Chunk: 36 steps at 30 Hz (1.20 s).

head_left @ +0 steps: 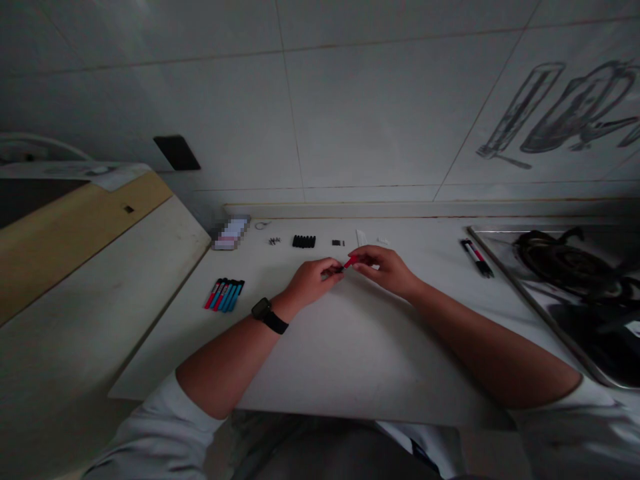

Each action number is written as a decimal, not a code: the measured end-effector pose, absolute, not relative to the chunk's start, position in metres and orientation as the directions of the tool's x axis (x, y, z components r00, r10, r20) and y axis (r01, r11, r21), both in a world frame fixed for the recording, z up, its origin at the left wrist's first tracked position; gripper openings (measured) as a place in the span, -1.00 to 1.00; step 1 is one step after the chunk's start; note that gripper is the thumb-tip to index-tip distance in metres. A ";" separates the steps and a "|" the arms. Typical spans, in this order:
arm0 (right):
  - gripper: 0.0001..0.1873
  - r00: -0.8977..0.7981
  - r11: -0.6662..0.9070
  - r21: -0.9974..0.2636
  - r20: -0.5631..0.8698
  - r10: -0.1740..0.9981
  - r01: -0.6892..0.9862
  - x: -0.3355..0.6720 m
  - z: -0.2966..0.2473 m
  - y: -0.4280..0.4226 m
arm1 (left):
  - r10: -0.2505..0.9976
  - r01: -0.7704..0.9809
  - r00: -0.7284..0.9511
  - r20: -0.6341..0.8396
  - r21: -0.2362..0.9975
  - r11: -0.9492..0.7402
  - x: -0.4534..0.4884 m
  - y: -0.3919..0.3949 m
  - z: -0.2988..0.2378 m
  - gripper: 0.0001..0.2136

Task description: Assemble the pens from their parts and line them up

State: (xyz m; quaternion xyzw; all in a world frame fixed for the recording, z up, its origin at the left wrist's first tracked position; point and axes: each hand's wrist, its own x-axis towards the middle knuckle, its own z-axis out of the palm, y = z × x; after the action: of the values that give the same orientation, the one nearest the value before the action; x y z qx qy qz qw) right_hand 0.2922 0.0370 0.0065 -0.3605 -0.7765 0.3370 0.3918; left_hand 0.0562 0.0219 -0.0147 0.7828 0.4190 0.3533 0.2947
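Note:
Both my hands meet above the middle of the white counter [350, 347]. My left hand [313, 280], with a black watch on its wrist, is closed in a pinch on a small black pen part [341, 269]. My right hand [385, 267] is closed on a red pen barrel [351, 261], whose end touches the black part. A row of several red and blue pens [225, 295] lies to the left of my left hand.
Along the back of the counter lie a small spring [274, 241], a row of black caps [304, 241], a small black piece [338, 243] and white parts [361, 237]. Two assembled pens [477, 258] lie beside the gas stove [575, 293] at right. A blurred card [229, 233] sits at back left.

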 end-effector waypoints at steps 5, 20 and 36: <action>-0.73 -0.493 0.486 -0.832 0.314 0.811 0.269 0.289 0.005 0.036 | 0.832 0.435 0.452 0.322 0.735 -0.520 0.056 0.022 -0.015 -0.90; -0.84 -0.676 0.604 -0.432 -0.020 0.736 0.670 0.307 0.021 0.039 | 0.795 0.533 0.542 0.274 0.619 -0.577 0.054 0.024 -0.017 -0.90; -0.89 -0.682 0.649 -0.215 -0.299 0.668 0.730 0.295 0.038 0.010 | 0.720 0.507 0.607 0.337 0.533 -0.677 0.047 0.022 -0.005 -0.86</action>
State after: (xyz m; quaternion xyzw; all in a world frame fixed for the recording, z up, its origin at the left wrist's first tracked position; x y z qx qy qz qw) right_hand 0.2954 0.0096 0.0379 -0.3869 -0.9029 0.1604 -0.0969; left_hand 0.0468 0.0222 -0.0046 0.8748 0.3506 0.2711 0.1957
